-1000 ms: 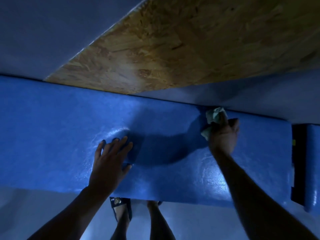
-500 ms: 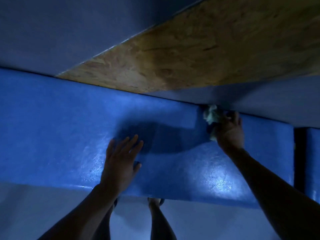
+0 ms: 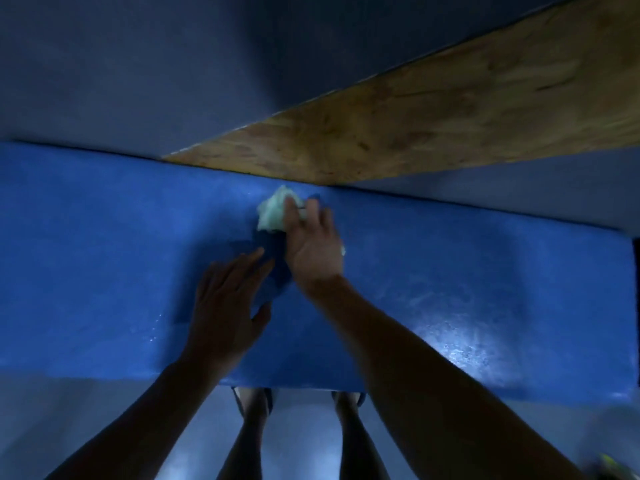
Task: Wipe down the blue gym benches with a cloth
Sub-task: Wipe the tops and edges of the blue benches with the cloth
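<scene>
Two hands on blue bench (image 3: 450,278). Right hand (image 3: 313,244) curls round crumpled cloth (image 3: 273,211) at far edge, beside wood board (image 3: 433,109). Left hand (image 3: 225,306) spread flat, bracing. Best: firm pressure, overlapping strokes, work into back seam, follow wet sheen.

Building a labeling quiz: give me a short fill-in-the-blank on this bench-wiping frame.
1. The cloth is held by the ____ hand.
2. The left hand lies flat on the ____ bench.
3. The cloth is near the bench's ____ edge, close to the wooden board.

Missing words: right; blue; far
</scene>
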`<state>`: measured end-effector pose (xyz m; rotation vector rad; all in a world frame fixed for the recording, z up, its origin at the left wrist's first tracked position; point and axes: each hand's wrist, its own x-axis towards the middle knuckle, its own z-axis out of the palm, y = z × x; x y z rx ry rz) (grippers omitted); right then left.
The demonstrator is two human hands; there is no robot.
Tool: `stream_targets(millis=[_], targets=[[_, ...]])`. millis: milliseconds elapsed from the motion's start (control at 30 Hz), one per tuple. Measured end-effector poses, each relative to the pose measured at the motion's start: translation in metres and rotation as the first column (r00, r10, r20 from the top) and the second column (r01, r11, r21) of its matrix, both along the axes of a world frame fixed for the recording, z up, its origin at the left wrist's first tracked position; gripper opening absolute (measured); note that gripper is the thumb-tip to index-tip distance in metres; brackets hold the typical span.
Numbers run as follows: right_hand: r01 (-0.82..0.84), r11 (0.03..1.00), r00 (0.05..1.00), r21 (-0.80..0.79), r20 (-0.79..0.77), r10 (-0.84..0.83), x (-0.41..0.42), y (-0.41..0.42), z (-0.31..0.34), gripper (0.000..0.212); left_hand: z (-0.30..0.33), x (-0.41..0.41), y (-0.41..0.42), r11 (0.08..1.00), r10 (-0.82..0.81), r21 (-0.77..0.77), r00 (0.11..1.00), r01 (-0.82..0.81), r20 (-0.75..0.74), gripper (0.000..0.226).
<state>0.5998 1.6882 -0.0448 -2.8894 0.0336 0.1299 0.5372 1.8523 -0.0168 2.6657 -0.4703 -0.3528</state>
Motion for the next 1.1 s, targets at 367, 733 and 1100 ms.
stream_targets(millis=[367, 733, 1100], targets=[[0.54, 0.823, 0.819, -0.174, -0.117, -0.562, -0.04, -0.186, 0.024, 0.055, -0.004, 0.029, 0.041, 0.968, -0.091, 0.223, 0.988, 0.116, -0.121, 0.087], [-0.027, 1.0, 0.994, -0.008, -0.104, 0.026, 0.016, 0.011, 0.017, 0.058, -0.006, 0.034, 0.043, 0.964, -0.12, 0.229, 0.989, 0.138, -0.09, 0.082], [0.782, 0.613, 0.602, -0.112, -0.117, -0.79, -0.009, -0.088, 0.011, 0.062, -0.006, 0.038, 0.042, 0.969, -0.096, 0.216, 0.99, 0.116, -0.103, 0.082]])
